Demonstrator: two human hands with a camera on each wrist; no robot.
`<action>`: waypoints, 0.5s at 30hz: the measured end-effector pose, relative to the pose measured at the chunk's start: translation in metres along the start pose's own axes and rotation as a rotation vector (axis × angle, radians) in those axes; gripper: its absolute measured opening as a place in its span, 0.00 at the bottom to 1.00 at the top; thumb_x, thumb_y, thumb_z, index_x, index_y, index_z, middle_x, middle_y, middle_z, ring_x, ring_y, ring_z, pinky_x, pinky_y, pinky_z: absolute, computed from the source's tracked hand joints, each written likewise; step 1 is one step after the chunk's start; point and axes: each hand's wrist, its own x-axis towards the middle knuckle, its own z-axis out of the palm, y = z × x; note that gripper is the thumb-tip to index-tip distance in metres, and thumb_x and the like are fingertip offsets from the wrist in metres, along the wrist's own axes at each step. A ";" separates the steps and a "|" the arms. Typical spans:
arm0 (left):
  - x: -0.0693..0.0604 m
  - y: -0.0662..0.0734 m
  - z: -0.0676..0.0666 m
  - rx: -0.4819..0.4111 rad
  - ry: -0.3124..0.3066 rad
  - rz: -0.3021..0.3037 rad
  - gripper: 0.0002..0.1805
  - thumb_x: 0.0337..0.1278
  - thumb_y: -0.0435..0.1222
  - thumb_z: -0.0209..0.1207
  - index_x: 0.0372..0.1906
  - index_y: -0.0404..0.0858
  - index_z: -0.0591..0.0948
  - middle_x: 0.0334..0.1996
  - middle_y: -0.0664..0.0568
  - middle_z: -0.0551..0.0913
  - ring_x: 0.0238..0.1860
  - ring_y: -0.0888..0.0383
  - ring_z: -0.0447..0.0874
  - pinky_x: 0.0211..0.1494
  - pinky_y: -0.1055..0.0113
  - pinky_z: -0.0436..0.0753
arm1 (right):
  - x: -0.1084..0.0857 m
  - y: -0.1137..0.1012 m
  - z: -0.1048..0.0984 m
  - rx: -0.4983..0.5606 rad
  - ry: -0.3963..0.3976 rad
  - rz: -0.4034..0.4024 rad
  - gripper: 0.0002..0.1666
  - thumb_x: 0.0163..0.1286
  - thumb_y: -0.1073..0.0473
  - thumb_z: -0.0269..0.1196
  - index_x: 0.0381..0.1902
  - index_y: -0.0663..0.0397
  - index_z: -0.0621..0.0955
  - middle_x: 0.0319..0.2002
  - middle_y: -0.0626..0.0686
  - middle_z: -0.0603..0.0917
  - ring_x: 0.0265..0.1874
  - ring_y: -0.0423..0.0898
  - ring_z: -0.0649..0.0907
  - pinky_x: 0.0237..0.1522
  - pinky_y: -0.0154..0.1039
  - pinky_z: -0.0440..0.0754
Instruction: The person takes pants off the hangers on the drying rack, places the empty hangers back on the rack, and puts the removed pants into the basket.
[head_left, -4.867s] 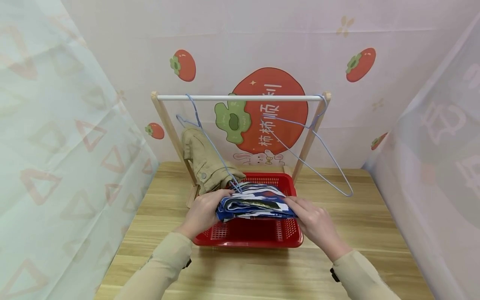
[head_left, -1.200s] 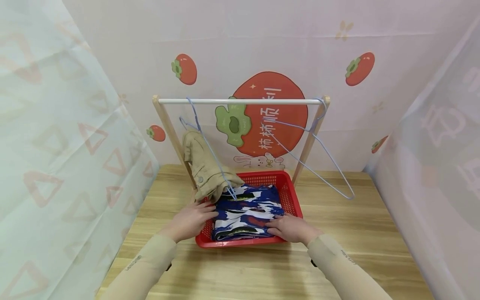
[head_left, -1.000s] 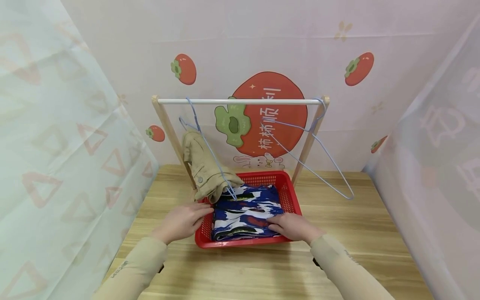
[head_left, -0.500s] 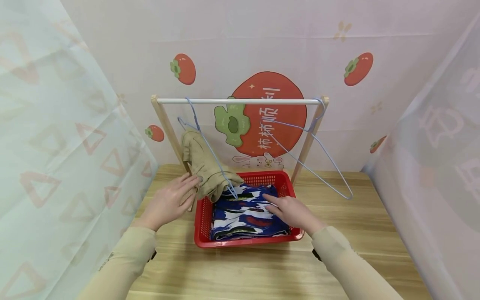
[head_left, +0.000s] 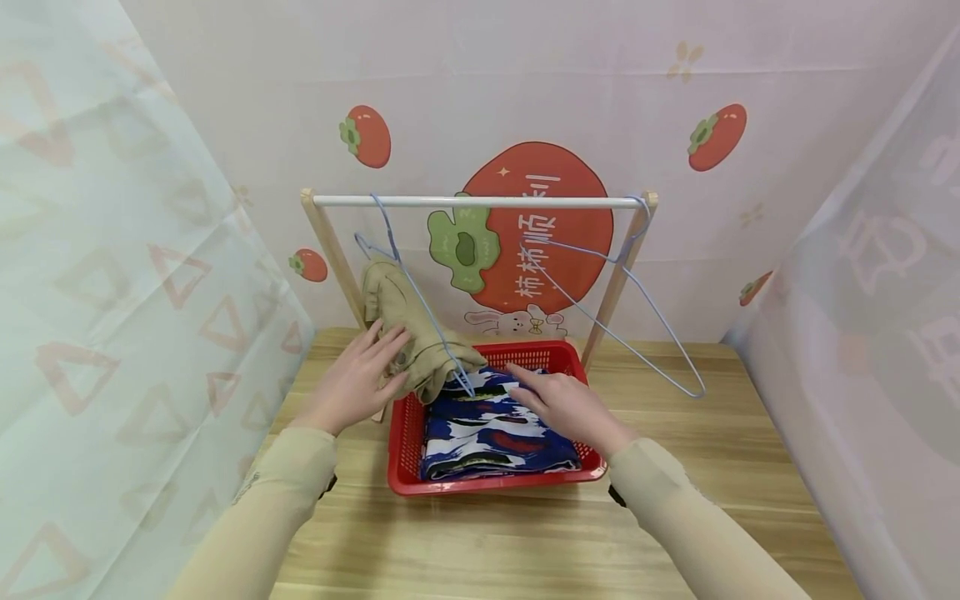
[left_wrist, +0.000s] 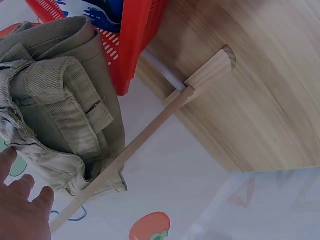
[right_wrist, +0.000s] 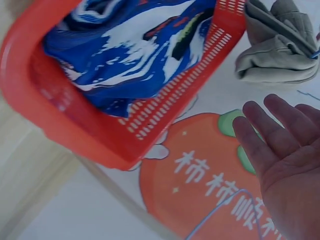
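Observation:
Khaki trousers (head_left: 408, 312) hang folded over a blue wire hanger (head_left: 426, 302) on the left of the rack's rail. My left hand (head_left: 352, 383), fingers spread, is at their front left side; contact cannot be told. In the left wrist view its fingertips are near the button of the khaki cloth (left_wrist: 65, 105). My right hand (head_left: 566, 404) is held over the blue, white and red patterned cloth (head_left: 495, 433), fingers extended and holding nothing. That cloth lies folded in the red basket (head_left: 487, 483). In the right wrist view, the right palm (right_wrist: 295, 175) shows, fingers loosely apart.
A wooden-legged rack with a white rail (head_left: 480, 202) stands behind the basket on the wooden table (head_left: 675, 467). An empty blue hanger (head_left: 660, 312) hangs at its right end. Printed sheets (head_left: 420, 100) enclose the back and both sides.
The patterned cloth, earlier held between both hands, lies in the basket. My left hand has moved up from the basket's left side to the khaki trousers; my right hand has lifted and moved further back.

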 end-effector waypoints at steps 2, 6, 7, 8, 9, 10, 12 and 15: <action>0.002 0.000 0.001 -0.005 -0.019 -0.013 0.36 0.71 0.47 0.60 0.78 0.42 0.66 0.77 0.43 0.64 0.79 0.36 0.52 0.79 0.40 0.58 | 0.003 -0.005 -0.002 -0.010 0.004 -0.008 0.35 0.78 0.40 0.56 0.77 0.42 0.68 0.56 0.54 0.87 0.52 0.51 0.87 0.61 0.54 0.82; 0.007 0.002 0.003 0.000 -0.027 -0.009 0.35 0.72 0.47 0.58 0.78 0.42 0.65 0.78 0.43 0.63 0.79 0.34 0.52 0.79 0.40 0.57 | 0.007 -0.014 -0.004 -0.015 0.017 -0.040 0.35 0.78 0.41 0.56 0.78 0.44 0.68 0.58 0.55 0.86 0.54 0.52 0.87 0.62 0.54 0.81; 0.008 0.002 0.003 -0.002 -0.026 -0.006 0.35 0.72 0.48 0.58 0.78 0.42 0.65 0.78 0.43 0.63 0.79 0.34 0.53 0.79 0.40 0.57 | 0.008 -0.016 -0.004 -0.013 0.022 -0.049 0.35 0.78 0.42 0.56 0.78 0.44 0.68 0.57 0.55 0.87 0.53 0.51 0.87 0.62 0.54 0.81; 0.009 0.003 0.004 -0.004 -0.025 -0.001 0.35 0.72 0.48 0.58 0.78 0.42 0.65 0.78 0.42 0.63 0.78 0.34 0.53 0.79 0.40 0.57 | 0.009 -0.018 -0.004 -0.009 0.028 -0.060 0.35 0.79 0.42 0.56 0.78 0.45 0.68 0.56 0.54 0.87 0.52 0.51 0.87 0.62 0.53 0.82; 0.010 0.003 0.005 -0.003 -0.025 0.002 0.35 0.72 0.48 0.58 0.78 0.41 0.65 0.78 0.42 0.63 0.78 0.34 0.53 0.79 0.40 0.57 | 0.010 -0.020 -0.005 -0.005 0.031 -0.067 0.34 0.79 0.42 0.56 0.78 0.45 0.68 0.54 0.54 0.88 0.50 0.50 0.87 0.62 0.53 0.82; 0.011 0.004 0.005 -0.004 -0.023 0.005 0.35 0.72 0.48 0.58 0.78 0.41 0.66 0.78 0.42 0.63 0.78 0.34 0.54 0.79 0.40 0.57 | 0.011 -0.023 -0.005 0.000 0.034 -0.072 0.34 0.79 0.43 0.56 0.78 0.45 0.68 0.53 0.54 0.88 0.49 0.50 0.87 0.62 0.53 0.82; 0.012 0.005 0.006 -0.012 -0.014 0.014 0.35 0.72 0.49 0.58 0.77 0.41 0.67 0.77 0.41 0.63 0.78 0.33 0.55 0.79 0.40 0.58 | 0.012 -0.026 -0.004 0.015 0.040 -0.081 0.34 0.79 0.44 0.56 0.78 0.45 0.67 0.53 0.53 0.88 0.49 0.50 0.87 0.62 0.53 0.82; 0.013 0.005 0.008 -0.007 0.004 0.032 0.35 0.71 0.48 0.59 0.76 0.39 0.68 0.77 0.40 0.64 0.77 0.33 0.57 0.79 0.40 0.59 | 0.015 -0.031 -0.003 0.041 0.046 -0.088 0.35 0.79 0.44 0.56 0.78 0.45 0.67 0.55 0.53 0.87 0.52 0.50 0.87 0.63 0.53 0.81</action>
